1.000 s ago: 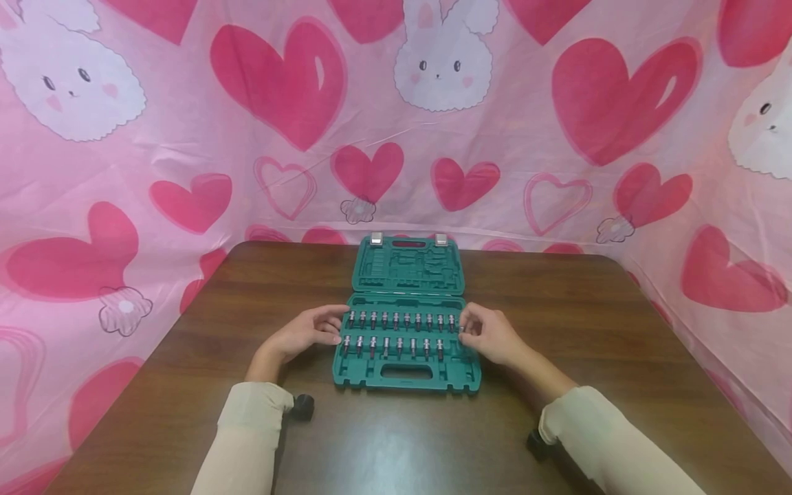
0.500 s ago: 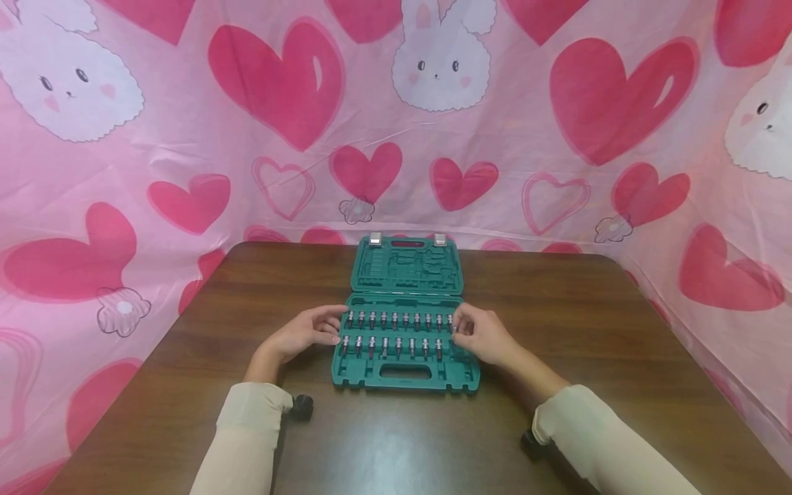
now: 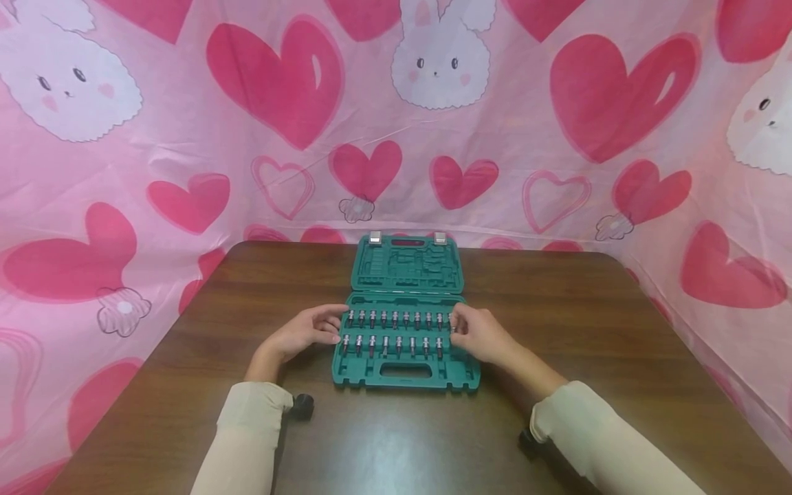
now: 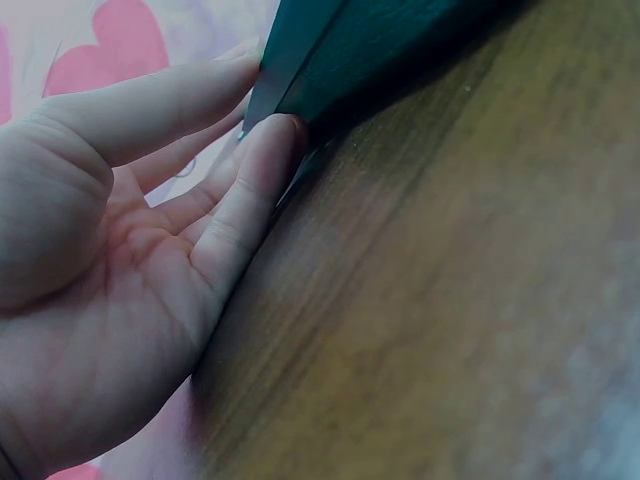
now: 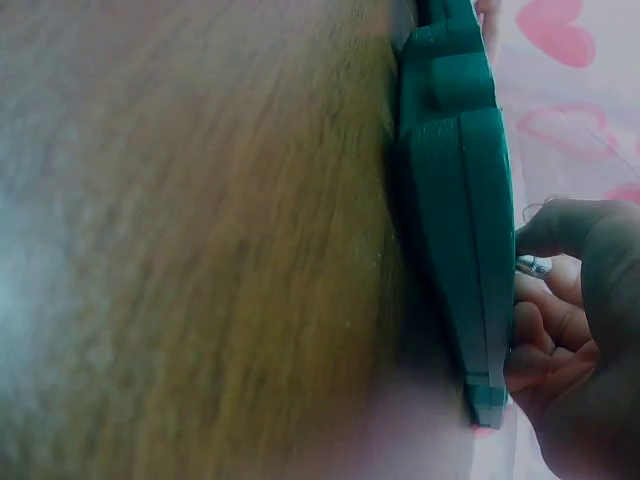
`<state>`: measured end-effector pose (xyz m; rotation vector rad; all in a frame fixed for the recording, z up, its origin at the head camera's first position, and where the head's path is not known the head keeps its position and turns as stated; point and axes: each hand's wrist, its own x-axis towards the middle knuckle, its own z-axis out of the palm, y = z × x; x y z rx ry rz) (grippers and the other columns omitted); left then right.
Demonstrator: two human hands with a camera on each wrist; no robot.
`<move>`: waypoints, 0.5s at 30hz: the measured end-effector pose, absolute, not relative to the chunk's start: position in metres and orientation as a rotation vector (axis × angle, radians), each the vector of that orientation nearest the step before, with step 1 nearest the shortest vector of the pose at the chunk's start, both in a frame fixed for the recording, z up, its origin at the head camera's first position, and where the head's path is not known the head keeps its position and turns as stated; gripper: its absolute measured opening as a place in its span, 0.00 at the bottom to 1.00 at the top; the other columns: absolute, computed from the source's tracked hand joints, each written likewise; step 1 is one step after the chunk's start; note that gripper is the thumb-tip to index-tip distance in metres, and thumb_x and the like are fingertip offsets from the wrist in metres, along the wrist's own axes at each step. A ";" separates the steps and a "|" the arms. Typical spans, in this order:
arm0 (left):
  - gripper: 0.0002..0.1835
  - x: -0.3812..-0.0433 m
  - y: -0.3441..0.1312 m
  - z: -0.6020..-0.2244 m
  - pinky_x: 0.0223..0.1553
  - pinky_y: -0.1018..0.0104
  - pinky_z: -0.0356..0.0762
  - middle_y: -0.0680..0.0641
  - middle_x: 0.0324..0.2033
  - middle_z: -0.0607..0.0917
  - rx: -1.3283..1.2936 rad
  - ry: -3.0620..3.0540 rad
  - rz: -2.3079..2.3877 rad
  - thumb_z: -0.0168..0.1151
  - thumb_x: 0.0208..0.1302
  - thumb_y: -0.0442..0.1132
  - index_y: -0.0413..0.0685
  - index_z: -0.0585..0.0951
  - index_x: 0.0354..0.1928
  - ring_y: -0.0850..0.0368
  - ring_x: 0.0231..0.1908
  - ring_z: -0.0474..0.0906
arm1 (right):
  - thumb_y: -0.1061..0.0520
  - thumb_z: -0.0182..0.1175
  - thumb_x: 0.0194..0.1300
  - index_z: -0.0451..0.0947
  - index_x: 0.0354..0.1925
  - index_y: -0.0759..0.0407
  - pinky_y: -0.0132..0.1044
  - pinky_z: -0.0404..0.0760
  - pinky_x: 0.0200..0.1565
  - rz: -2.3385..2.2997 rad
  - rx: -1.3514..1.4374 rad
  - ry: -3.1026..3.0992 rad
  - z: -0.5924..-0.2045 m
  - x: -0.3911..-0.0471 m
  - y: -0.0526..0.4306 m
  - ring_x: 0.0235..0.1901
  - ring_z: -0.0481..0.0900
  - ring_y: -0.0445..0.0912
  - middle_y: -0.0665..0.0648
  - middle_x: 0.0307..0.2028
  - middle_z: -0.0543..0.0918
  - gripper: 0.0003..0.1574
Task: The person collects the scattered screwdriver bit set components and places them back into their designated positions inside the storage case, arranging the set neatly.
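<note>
A green case [image 3: 405,382] lies open on the table, its base holding two rows of silver bit sockets [image 3: 399,344]. At the right end of the upper row my right hand [image 3: 485,335] pinches a bit socket [image 5: 534,266] between thumb and fingers; in the head view those fingers mostly hide it. My left hand [image 3: 303,333] rests its fingertips on the left edge of the case, fingers fairly straight. Close up in the left wrist view, the thumb and fingers [image 4: 262,165] touch the case's side wall.
The brown wooden table [image 3: 396,447] extends on all sides of the case. Beyond the base, the raised lid [image 3: 406,265] with two metal latches leans back. A pink curtain [image 3: 433,130] with hearts and rabbits surrounds the table's far side and flanks.
My right hand has shifted slightly left, from the case's right edge onto the last bit socket of the upper row. The left hand has stayed in place.
</note>
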<state>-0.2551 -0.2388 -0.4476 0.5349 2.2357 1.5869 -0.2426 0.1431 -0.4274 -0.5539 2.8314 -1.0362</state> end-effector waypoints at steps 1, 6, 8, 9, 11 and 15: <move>0.35 -0.255 -0.239 -0.447 0.54 0.58 0.74 0.39 0.47 0.80 0.533 2.236 1.588 0.68 0.61 0.35 0.44 0.66 0.70 0.45 0.50 0.76 | 0.62 0.67 0.59 0.71 0.34 0.53 0.39 0.76 0.27 -1.039 -0.543 2.829 -0.428 -0.243 0.144 0.24 0.74 0.47 0.52 0.23 0.75 0.12; 0.35 -0.255 -0.239 -0.447 0.54 0.57 0.74 0.40 0.48 0.80 0.534 2.239 1.583 0.68 0.61 0.36 0.44 0.66 0.70 0.45 0.50 0.76 | 0.60 0.68 0.60 0.73 0.33 0.53 0.40 0.75 0.27 -1.038 -0.538 2.794 -0.427 -0.242 0.146 0.24 0.73 0.48 0.53 0.22 0.74 0.11; 0.35 -0.255 -0.239 -0.447 0.54 0.57 0.74 0.39 0.48 0.80 0.532 2.240 1.583 0.68 0.61 0.35 0.44 0.66 0.70 0.45 0.50 0.76 | 0.59 0.69 0.59 0.74 0.33 0.52 0.40 0.74 0.27 -1.034 -0.546 2.784 -0.427 -0.242 0.147 0.24 0.73 0.48 0.53 0.22 0.74 0.11; 0.35 -0.255 -0.239 -0.447 0.54 0.57 0.74 0.39 0.48 0.80 0.528 2.242 1.582 0.67 0.61 0.35 0.44 0.66 0.70 0.45 0.50 0.76 | 0.58 0.70 0.59 0.74 0.32 0.52 0.40 0.74 0.27 -1.029 -0.551 2.784 -0.427 -0.242 0.148 0.24 0.73 0.48 0.53 0.22 0.74 0.12; 0.35 -0.255 -0.239 -0.447 0.54 0.57 0.74 0.39 0.48 0.80 0.522 2.242 1.583 0.67 0.61 0.35 0.44 0.66 0.70 0.45 0.50 0.75 | 0.57 0.71 0.58 0.75 0.31 0.51 0.40 0.74 0.27 -1.029 -0.564 2.778 -0.428 -0.243 0.149 0.24 0.73 0.48 0.53 0.22 0.74 0.11; 0.35 -0.254 -0.238 -0.446 0.55 0.56 0.74 0.39 0.48 0.79 0.520 2.248 1.577 0.67 0.61 0.35 0.44 0.66 0.70 0.45 0.50 0.75 | 0.56 0.72 0.57 0.77 0.28 0.49 0.40 0.75 0.29 -1.011 -0.614 2.767 -0.430 -0.245 0.151 0.26 0.74 0.47 0.52 0.22 0.75 0.11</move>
